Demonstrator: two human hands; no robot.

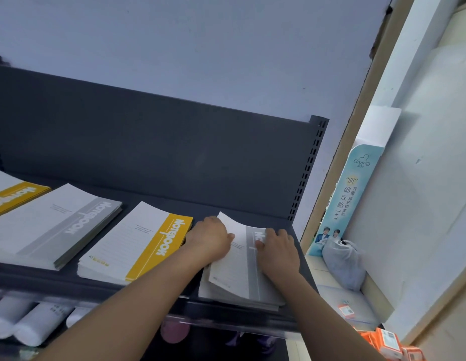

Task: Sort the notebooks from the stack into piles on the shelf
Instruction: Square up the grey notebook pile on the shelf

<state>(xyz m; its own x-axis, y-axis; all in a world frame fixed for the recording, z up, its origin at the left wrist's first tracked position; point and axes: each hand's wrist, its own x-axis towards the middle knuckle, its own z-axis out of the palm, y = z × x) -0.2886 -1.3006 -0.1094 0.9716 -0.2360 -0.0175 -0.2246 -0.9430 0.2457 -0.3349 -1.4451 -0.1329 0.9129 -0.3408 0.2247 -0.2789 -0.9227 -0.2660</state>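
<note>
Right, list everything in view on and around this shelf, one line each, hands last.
shelf: one, dark grey, across the middle
far-left yellow-band pile: one, white and yellow, cut off by the left edge
left grey-band pile: one, white and grey, left of centre
centre yellow-band pile: one, white and yellow, mid shelf
right grey-band pile: one, white and grey, shelf's right end
top notebook: one, white and grey, on the right pile, far corner lifted
white tubes: at least three, below the shelf, left
display card: one, teal, right of the shelf
plastic bag: one, pale, at the card's foot
orange packets: several, bottom right
left hand: holds the top notebook's left edge
right hand: presses its grey band
</note>
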